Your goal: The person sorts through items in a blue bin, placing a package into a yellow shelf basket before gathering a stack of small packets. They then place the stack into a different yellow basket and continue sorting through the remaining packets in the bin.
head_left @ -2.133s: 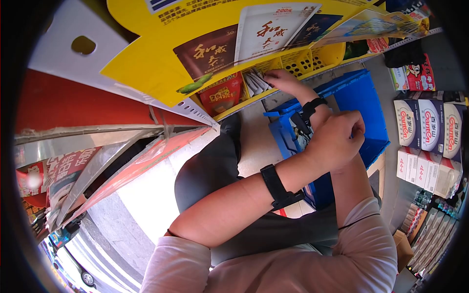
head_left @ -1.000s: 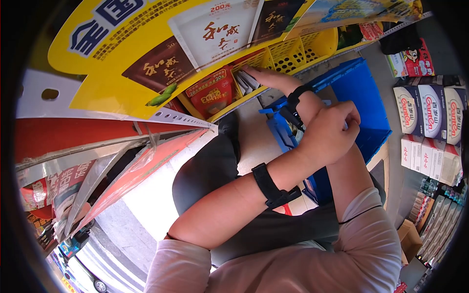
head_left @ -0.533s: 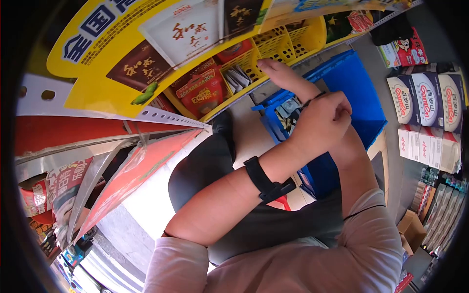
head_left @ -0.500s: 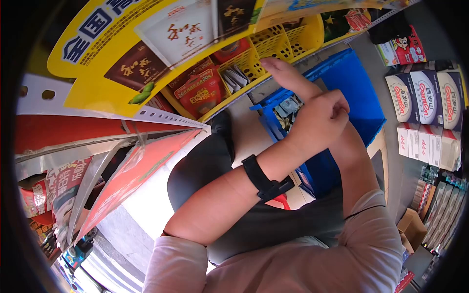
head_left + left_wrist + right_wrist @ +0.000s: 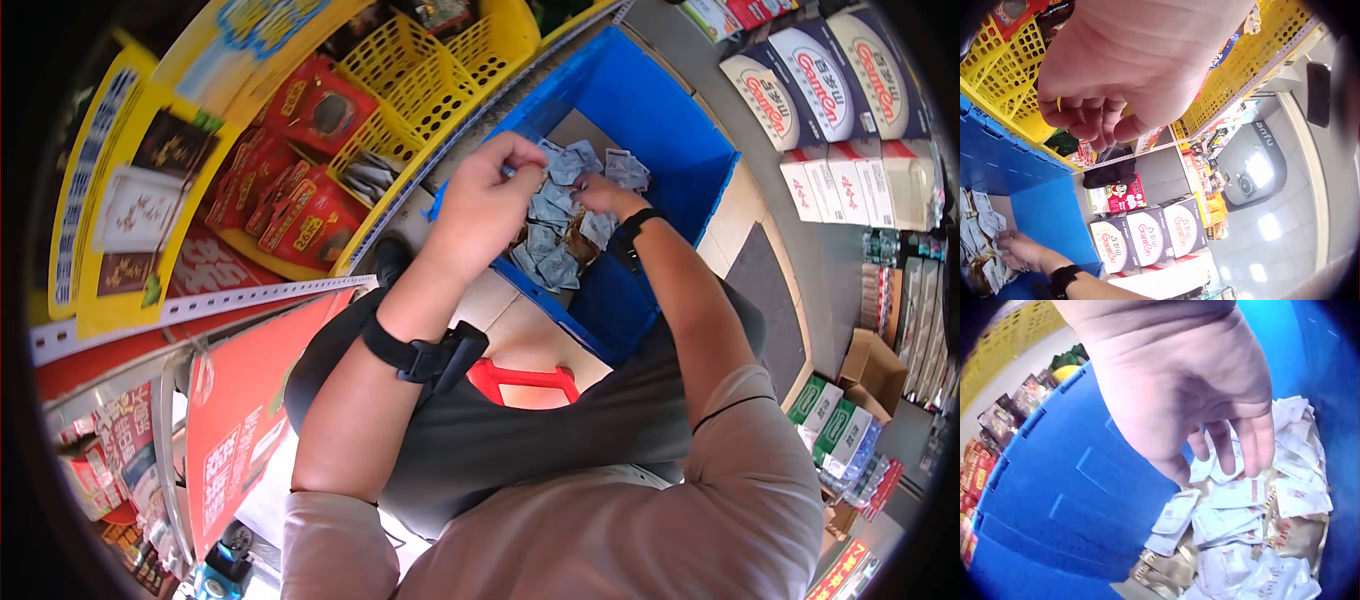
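Observation:
A blue bin (image 5: 690,130) holds a heap of small pale-blue and gold packets (image 5: 560,215). My right hand (image 5: 605,196) reaches down into it; in the right wrist view, the fingers of that hand (image 5: 1197,394) hang spread and slightly bent just over or against the packets (image 5: 1229,519), gripping none. Above the bin's shelf-side edge is my left hand (image 5: 490,190), its fingers loosely curled. The left wrist view shows nothing in the left hand (image 5: 1122,75). Whether its fingertips touch a packet in the head view, I cannot tell.
Yellow perforated baskets (image 5: 410,75) line the shelf beside the bin, with red packages (image 5: 310,215) and a few silvery packets (image 5: 370,178) in them. Drink cartons (image 5: 820,85) stand right of the bin. A red stool (image 5: 525,378) is below, between the legs.
My right hand has moved from the yellow basket down into the blue bin. My left hand has come off the right forearm and moved left, so the arms are uncrossed. The head view has turned.

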Tool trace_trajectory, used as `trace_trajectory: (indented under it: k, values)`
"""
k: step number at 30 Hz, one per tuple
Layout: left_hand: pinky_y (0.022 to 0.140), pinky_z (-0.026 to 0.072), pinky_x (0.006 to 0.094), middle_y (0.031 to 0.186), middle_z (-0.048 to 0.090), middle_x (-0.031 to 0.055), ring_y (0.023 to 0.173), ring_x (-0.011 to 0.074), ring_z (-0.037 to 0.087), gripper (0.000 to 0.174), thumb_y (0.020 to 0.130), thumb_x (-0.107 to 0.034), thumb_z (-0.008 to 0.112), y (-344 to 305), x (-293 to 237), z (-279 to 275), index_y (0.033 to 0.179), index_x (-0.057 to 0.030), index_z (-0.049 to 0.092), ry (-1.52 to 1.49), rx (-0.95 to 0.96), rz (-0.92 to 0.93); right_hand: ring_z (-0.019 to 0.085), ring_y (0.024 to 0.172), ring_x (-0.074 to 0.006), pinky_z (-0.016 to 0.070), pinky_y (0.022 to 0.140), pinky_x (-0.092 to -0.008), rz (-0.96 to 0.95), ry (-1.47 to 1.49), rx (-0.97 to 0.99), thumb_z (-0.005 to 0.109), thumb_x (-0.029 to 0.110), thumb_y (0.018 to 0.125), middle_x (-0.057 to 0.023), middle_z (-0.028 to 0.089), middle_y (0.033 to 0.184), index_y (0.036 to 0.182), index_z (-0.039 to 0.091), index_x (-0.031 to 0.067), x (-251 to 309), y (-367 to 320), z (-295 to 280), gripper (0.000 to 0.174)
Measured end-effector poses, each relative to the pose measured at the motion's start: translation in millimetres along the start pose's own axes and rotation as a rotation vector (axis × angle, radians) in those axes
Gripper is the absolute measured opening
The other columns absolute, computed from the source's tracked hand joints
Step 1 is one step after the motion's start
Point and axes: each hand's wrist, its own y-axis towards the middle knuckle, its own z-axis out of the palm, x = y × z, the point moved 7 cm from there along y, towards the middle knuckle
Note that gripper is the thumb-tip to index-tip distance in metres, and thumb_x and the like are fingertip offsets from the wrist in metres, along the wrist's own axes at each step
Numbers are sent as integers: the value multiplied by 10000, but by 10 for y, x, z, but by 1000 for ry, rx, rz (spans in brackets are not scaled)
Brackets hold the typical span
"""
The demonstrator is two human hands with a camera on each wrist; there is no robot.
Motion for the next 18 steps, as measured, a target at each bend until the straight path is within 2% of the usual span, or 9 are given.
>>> trace_trajectory:
  k: [2,3,6,7,10,11,14,15,18]
  values:
    - [723,458,258,881,637,8,803,91,553,175,953,-103,620,0,27,30,1103,-23,661,139,14,-122,677,1119,-368,564,923,-430,-52,-136,-55,774,276,833,-222,673,1237,1433,503,11,-492,483,397,711]
    - [726,501,323,891,663,56,796,167,628,176,954,-124,617,15,14,61,1106,-41,648,308,23,-47,650,1194,-384,548,977,-436,-79,-206,-81,799,286,810,-237,643,1309,1491,448,20,-646,648,511,811]
    - [779,538,409,962,695,113,866,299,687,150,955,-142,616,15,-7,183,1070,-50,640,845,30,111,442,1430,-454,443,1137,-477,-53,-329,-70,766,248,823,-256,425,1569,1582,288,19,-412,579,618,926]
    - [823,546,469,1031,709,130,933,382,677,130,949,-153,625,36,68,226,1043,-64,639,895,62,93,409,1455,-454,433,1155,-523,-40,-287,-61,829,289,793,-212,279,1663,1609,268,95,-378,626,675,1009]
    - [811,549,460,1025,713,122,910,367,689,141,949,-153,629,112,255,328,1051,-56,640,921,139,4,388,1456,-497,415,1159,-584,2,-322,-84,883,347,762,-194,227,1683,1613,287,199,-147,440,713,1049]
    - [801,549,457,1019,714,124,894,364,689,143,950,-153,630,143,283,346,1054,-56,641,924,137,3,352,1464,-535,407,1155,-626,-3,-355,-151,903,406,746,-173,216,1678,1599,307,275,-247,588,842,1049]
    - [781,554,459,997,713,133,864,367,695,145,941,-159,637,265,303,388,1043,-56,648,913,133,-14,398,1424,-547,444,1124,-592,22,-347,-127,883,394,774,-187,343,1597,1564,358,254,-294,625,1034,959]
    - [781,561,467,985,713,140,867,378,700,143,932,-164,641,303,298,402,1025,-55,653,894,138,-34,524,1316,-518,526,1017,-570,-61,-356,-296,877,282,753,-203,472,1489,1508,422,278,-364,738,1109,881]
    - [783,567,477,981,715,147,875,388,706,139,923,-160,645,396,318,466,1010,-53,656,880,156,-50,665,1098,-485,576,896,-534,-110,-307,-312,827,235,806,-179,593,1318,1443,479,252,-401,751,1148,726]
